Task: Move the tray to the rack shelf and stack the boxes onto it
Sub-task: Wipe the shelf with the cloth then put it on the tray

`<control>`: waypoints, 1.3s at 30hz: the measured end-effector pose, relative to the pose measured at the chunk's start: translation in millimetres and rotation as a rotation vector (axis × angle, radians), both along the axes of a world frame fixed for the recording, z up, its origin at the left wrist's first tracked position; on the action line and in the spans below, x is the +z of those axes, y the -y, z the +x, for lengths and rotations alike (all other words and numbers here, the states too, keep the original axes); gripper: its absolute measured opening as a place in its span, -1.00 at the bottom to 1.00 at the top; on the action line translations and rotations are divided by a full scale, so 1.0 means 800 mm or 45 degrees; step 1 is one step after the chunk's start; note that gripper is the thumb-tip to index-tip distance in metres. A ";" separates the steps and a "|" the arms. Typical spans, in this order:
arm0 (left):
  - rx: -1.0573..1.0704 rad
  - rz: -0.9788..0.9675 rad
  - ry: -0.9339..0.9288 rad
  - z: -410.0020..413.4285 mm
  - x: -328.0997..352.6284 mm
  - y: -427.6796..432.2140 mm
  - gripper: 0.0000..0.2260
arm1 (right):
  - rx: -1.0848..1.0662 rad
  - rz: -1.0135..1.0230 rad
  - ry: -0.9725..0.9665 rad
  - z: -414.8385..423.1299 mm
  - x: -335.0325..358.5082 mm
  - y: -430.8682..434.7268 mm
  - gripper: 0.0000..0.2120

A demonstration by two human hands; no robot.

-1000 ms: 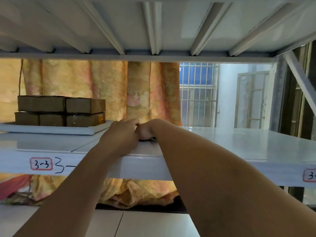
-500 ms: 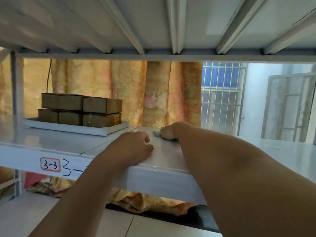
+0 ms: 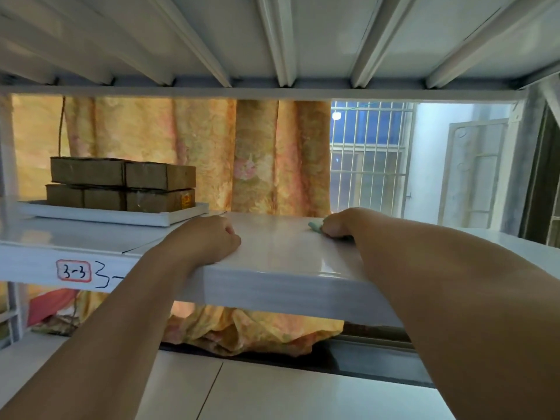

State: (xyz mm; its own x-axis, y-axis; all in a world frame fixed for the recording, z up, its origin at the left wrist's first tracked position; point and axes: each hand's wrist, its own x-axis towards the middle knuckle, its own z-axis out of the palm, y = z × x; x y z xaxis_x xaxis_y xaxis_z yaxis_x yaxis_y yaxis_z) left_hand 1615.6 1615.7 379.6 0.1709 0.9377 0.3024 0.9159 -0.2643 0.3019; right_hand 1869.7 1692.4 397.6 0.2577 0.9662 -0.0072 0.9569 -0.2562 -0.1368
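Observation:
A white tray [image 3: 100, 215] sits on the left part of the white rack shelf [image 3: 285, 250]. Brown cardboard boxes [image 3: 121, 184] lie on it in two layers. My left hand [image 3: 209, 237] rests on the shelf just right of the tray's corner, fingers curled, with nothing visible in it. My right hand [image 3: 342, 222] lies farther right and deeper on the shelf, closed on a small pale green cloth [image 3: 315, 226] that presses against the surface. Both hands are apart from the tray.
The shelf's front edge bears a red-framed label "3-3" [image 3: 73, 270]. Another ribbed shelf [image 3: 281, 40] hangs close overhead. A yellow floral curtain [image 3: 212, 153] and a barred window [image 3: 366, 159] are behind. A lower shelf [image 3: 272, 392] lies beneath my arms.
My hands were together at the shelf's middle; my right hand has slid rightward with the green cloth, away from my left. The tray and boxes have not moved.

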 end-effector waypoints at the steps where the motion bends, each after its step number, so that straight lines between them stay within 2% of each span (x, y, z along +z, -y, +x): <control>1: 0.004 -0.002 -0.007 0.000 0.000 0.000 -0.73 | -0.020 -0.008 -0.007 0.003 -0.001 0.017 -0.45; 4: 0.012 0.006 -0.024 0.001 -0.001 0.004 -0.72 | -0.091 0.014 -0.011 0.023 -0.004 0.048 -0.50; 8: 0.050 0.213 0.090 0.011 -0.005 0.018 -0.73 | -0.140 0.051 -0.057 0.057 -0.013 0.054 -0.28; 13: -0.102 0.371 0.268 0.050 -0.013 0.053 -0.76 | -0.220 0.046 -0.090 0.047 -0.006 0.099 -0.32; 16: -0.154 0.368 0.329 0.068 -0.018 0.067 -0.82 | -0.185 0.018 -0.015 0.042 -0.006 0.118 -0.46; 18: -0.162 0.372 0.315 0.076 -0.020 0.072 -0.84 | -0.148 0.020 0.031 0.043 -0.006 0.126 -0.50; 23: -0.223 0.470 0.179 0.108 -0.018 0.088 -0.79 | -0.083 0.036 -0.034 0.051 -0.006 0.156 -0.40; 28: -0.456 0.351 0.193 0.154 -0.016 0.104 -0.75 | 0.040 0.051 -0.092 0.055 -0.004 0.193 -0.45; 35: -0.628 0.301 0.066 0.189 -0.005 0.093 -0.61 | 0.031 0.222 -0.230 0.051 -0.005 0.234 -0.45; 37: -0.654 0.248 0.090 0.194 -0.005 0.090 -0.58 | 0.080 0.211 -0.331 0.055 -0.005 0.247 -0.52; 39: -0.694 0.261 0.093 0.195 -0.003 0.088 -0.61 | 0.191 0.146 -0.348 0.060 -0.005 0.258 -0.67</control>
State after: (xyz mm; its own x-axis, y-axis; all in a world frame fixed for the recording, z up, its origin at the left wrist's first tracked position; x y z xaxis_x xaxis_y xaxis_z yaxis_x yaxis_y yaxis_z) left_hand 1771.2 1545.4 376.8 0.5838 0.6417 0.4975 0.6104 -0.7509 0.2522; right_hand 1917.7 1486.4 393.4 0.1157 0.9918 0.0548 0.9068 -0.0829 -0.4133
